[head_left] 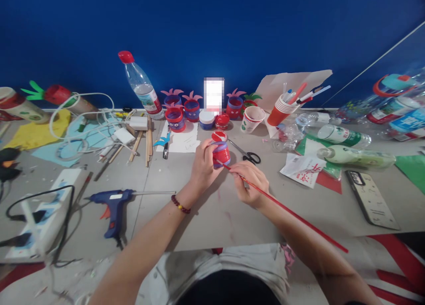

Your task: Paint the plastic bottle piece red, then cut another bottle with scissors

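My left hand is wrapped round a small cup painted red and purple, held just above the grey table. My right hand pinches a long red paintbrush whose tip touches the cup's red side. The brush handle runs back to the lower right over my forearm. A bead bracelet sits on my left wrist.
A blue glue gun lies at the left beside a power strip. Scissors, paint pots, finished painted cups, paper cups with pens, plastic bottles and a phone surround my hands.
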The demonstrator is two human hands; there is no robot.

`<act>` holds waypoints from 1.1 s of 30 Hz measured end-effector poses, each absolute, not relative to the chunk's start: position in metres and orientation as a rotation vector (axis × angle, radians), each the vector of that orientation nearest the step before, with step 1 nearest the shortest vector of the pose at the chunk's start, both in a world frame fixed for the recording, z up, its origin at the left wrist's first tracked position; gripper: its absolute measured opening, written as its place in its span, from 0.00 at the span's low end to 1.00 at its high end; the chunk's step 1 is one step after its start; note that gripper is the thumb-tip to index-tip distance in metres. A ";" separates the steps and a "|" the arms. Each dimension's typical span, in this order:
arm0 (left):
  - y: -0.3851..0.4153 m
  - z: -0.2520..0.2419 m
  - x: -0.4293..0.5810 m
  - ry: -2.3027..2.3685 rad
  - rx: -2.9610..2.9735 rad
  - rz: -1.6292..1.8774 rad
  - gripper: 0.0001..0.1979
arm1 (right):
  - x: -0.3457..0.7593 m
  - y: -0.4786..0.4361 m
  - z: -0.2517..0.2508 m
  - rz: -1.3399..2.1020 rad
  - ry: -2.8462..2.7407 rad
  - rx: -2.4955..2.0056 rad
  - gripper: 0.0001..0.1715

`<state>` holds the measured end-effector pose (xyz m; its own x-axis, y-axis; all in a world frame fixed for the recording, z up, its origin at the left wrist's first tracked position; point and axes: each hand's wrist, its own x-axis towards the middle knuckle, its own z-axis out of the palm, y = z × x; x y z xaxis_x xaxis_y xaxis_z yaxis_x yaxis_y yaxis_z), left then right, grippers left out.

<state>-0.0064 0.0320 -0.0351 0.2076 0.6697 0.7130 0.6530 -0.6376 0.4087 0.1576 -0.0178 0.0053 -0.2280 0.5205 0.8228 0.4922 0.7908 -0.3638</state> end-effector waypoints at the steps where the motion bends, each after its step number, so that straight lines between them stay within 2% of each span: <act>1: 0.032 -0.036 -0.007 1.330 2.424 1.454 0.34 | 0.158 -0.017 0.007 0.039 -1.859 -0.793 0.15; 17: 0.036 -0.033 -0.011 1.368 2.305 1.500 0.40 | 0.177 -0.006 0.016 -0.115 -1.721 -0.998 0.10; 25: 0.035 -0.035 -0.012 1.412 2.382 1.432 0.37 | 0.176 -0.010 0.000 -0.054 -1.781 -0.984 0.10; 33: 0.033 -0.031 -0.012 1.386 2.401 1.425 0.34 | 0.161 -0.017 0.003 -0.014 -1.911 -0.781 0.14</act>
